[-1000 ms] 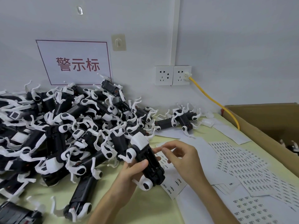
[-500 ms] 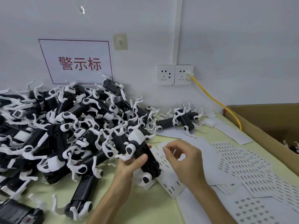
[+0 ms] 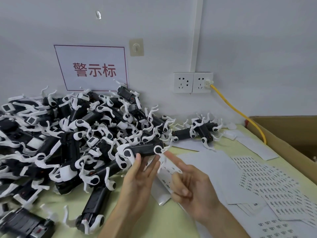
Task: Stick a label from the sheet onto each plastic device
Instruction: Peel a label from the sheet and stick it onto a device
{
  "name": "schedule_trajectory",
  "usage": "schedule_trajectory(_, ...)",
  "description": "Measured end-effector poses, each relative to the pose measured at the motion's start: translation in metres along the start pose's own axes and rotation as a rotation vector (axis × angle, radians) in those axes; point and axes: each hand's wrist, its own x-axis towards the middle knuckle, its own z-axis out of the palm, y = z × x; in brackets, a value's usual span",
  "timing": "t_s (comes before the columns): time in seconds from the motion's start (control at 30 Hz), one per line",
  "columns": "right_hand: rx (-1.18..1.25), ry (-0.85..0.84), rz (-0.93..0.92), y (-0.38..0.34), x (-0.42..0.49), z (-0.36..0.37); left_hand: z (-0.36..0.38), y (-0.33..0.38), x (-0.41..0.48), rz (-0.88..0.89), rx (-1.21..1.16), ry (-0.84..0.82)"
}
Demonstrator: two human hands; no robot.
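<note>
Your left hand point(image 3: 137, 182) props one black-and-white plastic device point(image 3: 145, 149) on straight fingers and thumb, at the near edge of the pile point(image 3: 68, 134). Your right hand point(image 3: 190, 184) points its index finger at the device's end, the other fingers curled on nothing visible. Whether this one is labelled is unclear. Judging by the heap and the full label sheets point(image 3: 267, 179), plenty remains.

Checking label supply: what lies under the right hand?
A white label sheet, few labels showing, lies under the right hand; the part beneath palm and wrist is hidden.
</note>
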Motion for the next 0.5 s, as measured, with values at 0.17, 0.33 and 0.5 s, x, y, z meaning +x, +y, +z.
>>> schedule_trajectory(0.17, 0.055, -0.096, 0.104, 0.023, 0.002, 0.011, -0.001, 0.0, -0.003, -0.042, 0.09, -0.064)
schedule_trajectory(0.33, 0.139, -0.068, 0.103, 0.029, 0.004, 0.011, 0.0, -0.002, -0.003, -0.091, 0.139, -0.081)
schedule_trajectory(0.5, 0.151, -0.066, 0.076, 0.028, 0.003, 0.012, 0.002, -0.004, -0.004, -0.053, 0.094, -0.079)
